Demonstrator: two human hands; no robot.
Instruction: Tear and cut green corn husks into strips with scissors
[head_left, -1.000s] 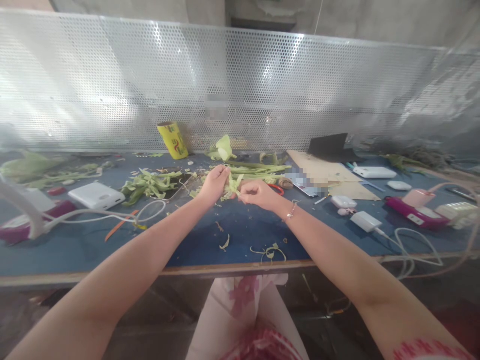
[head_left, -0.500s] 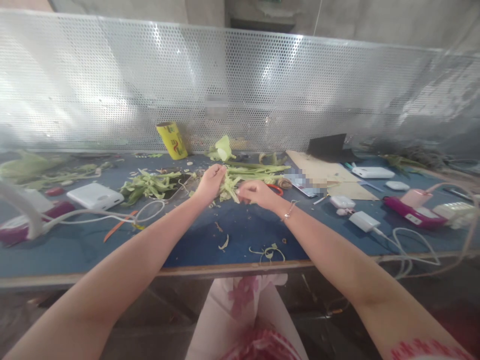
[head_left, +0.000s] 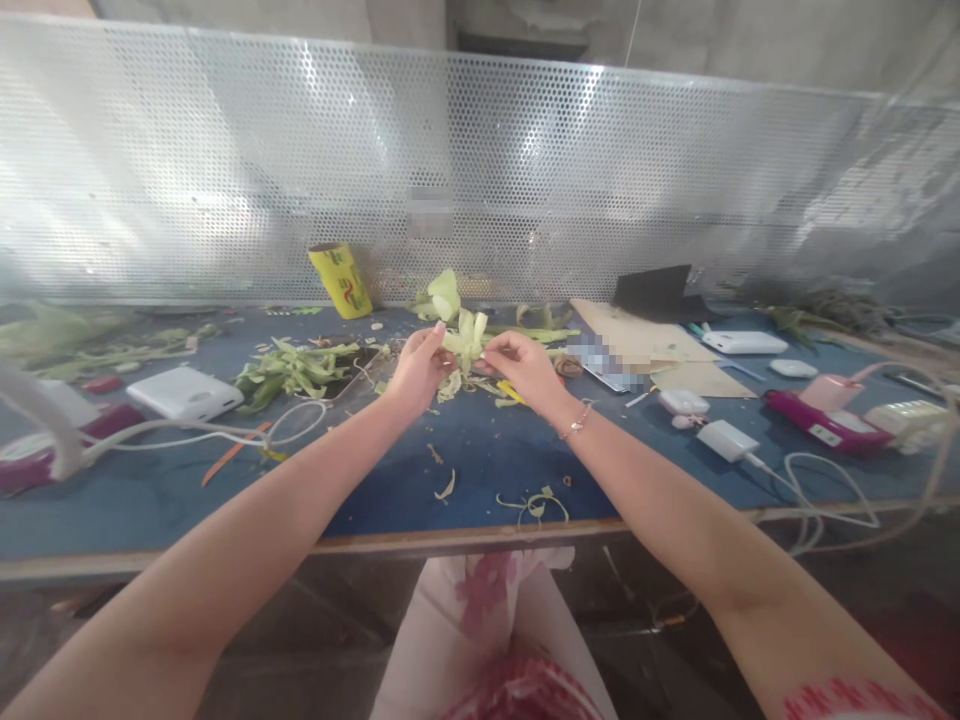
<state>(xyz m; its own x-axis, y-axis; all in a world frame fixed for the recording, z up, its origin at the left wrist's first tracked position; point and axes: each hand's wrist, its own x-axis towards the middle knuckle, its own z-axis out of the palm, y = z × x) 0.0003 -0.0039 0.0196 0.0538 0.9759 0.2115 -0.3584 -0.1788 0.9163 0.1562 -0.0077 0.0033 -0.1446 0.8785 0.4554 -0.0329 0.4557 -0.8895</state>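
Observation:
Between my two hands stands a pale green leafy bunch (head_left: 468, 342), its strips spreading outward at the top. My left hand (head_left: 420, 372) is closed around its left side, thumb up. Fingers of my right hand (head_left: 523, 372) are pinched at its right edge, though what exactly they grip is too small to make out. Green stalks (head_left: 540, 334) lie behind the right hand. Below that hand a yellow object (head_left: 511, 391) shows in part. To the left rests a pile of cut green leafy pieces (head_left: 296, 368), partly over a dark flat thing.
A tilted yellow tube (head_left: 341, 281) stands by the perforated metal screen (head_left: 517, 150). At left are a white box-shaped device (head_left: 184, 392) and white cable. Cardboard (head_left: 637, 335), a white charger (head_left: 729, 440), cables and a purple power strip (head_left: 825, 420) occupy the right. Scraps (head_left: 537, 506) lie near the edge.
The leafy bunch has been raised and turned more upright. My left hand has rolled, with its thumb now up. The yellow object has come into sight under my right hand.

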